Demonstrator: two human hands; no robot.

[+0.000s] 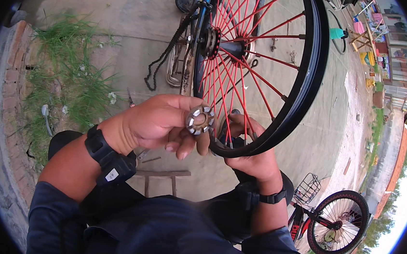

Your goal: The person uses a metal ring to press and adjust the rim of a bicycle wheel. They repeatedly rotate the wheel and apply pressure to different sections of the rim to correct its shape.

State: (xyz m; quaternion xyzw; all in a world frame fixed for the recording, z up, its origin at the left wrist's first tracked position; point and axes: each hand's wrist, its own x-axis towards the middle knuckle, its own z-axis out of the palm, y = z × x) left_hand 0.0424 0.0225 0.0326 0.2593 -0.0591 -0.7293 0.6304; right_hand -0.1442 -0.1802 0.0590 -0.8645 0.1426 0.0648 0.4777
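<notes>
A bicycle wheel with a black rim and red spokes stands in front of me, with a dark hub at its middle. In my left hand, between thumb and fingers, is a round, notched metal spoke wrench, just left of the rim's lower part. My right hand is wrapped around the bottom of the rim, some of its fingers hidden behind rim and spokes. Left of the hub, a dark chain hangs loosely beside a blue frame tube.
A low wooden stool is below my left hand. Green grass grows on the left inside a brick edging. At the lower right is another bicycle with a wire basket. A wooden stand is at the far right.
</notes>
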